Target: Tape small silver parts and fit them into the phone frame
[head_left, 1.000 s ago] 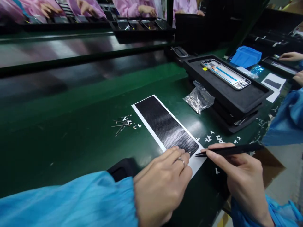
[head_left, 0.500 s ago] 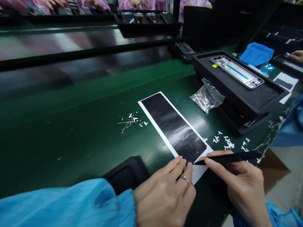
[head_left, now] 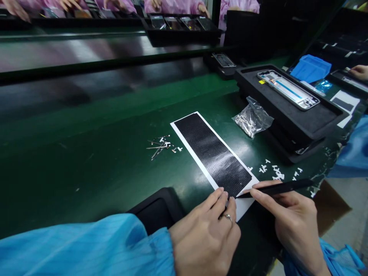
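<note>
A white-backed sheet [head_left: 184, 140] covered in narrow black adhesive strips [head_left: 212, 153] lies slantwise on the green table. My left hand [head_left: 208, 230], with a ring on one finger, rests its fingertips on the near end of the sheet; its thumb is hidden. In my right hand [head_left: 293, 218] is a pair of black tweezers [head_left: 283, 187], pinched between thumb and fingers. Their tips touch the strips' near corner, close to my left fingertips. Small white T-shaped pieces [head_left: 277, 172] are scattered right of the sheet. Thin flex-cable parts [head_left: 159, 147] lie in a small heap to its left.
A clear bag of small metal parts [head_left: 253, 119] sits beside stacked black trays [head_left: 290, 115], which carry a phone frame [head_left: 290, 90]. A blue bin [head_left: 310, 69] stands behind. Under my left sleeve is a black tray [head_left: 156, 209]. Co-workers' hands show across the bench and at right.
The view has shifted slightly. Both hands stay at the sheet's near end, and the tweezers lie a little flatter, tips still at the same corner. Co-workers' hands across the bench have moved.
</note>
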`<state>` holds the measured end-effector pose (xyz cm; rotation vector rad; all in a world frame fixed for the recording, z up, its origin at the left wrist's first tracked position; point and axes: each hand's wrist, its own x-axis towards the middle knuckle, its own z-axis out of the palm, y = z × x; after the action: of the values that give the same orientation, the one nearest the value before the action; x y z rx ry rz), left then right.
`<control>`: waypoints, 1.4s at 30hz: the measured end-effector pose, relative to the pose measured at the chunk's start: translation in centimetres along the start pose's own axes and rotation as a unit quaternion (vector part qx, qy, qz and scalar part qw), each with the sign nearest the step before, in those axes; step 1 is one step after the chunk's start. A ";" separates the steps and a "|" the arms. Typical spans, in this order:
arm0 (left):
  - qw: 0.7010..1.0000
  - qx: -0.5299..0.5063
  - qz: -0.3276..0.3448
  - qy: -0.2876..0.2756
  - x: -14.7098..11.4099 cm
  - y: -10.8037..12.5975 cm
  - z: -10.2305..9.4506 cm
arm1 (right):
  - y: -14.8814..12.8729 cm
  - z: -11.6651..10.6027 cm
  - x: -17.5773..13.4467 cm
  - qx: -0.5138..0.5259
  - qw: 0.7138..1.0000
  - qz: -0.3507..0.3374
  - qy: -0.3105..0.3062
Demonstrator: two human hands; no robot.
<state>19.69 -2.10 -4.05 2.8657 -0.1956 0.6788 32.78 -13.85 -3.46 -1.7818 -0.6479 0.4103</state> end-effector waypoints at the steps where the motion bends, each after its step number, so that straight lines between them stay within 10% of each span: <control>1: 1.000 0.001 -0.001 -0.013 0.0 0.0 0.0 | 0.1 -0.1 0.1 0.015 1.000 -0.004 -0.006; 6: 0.997 -0.014 -0.031 0.069 -0.3 0.1 0.2 | 0.3 -0.2 0.1 0.075 0.997 -0.024 0.009; 9: 0.971 -0.143 -0.188 0.035 0.5 0.0 -0.8 | 0.1 0.0 -0.2 0.104 0.993 -0.035 0.032; 15: 0.635 -0.528 -0.534 -0.181 3.8 -1.1 -3.8 | -0.1 0.1 -1.0 0.090 0.991 -0.071 0.067; 17: 0.593 -0.558 -0.555 -0.171 4.1 -1.3 -3.8 | -0.1 0.1 -1.1 0.063 0.993 -0.078 0.065; 42: 0.584 -0.576 -0.550 -0.159 3.7 -1.2 -3.1 | -0.6 0.3 -0.9 0.021 0.995 -0.102 0.006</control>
<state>21.78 -0.62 0.17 1.2837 0.7624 -0.2425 31.77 -14.12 -3.04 -1.6583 -0.7980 0.2717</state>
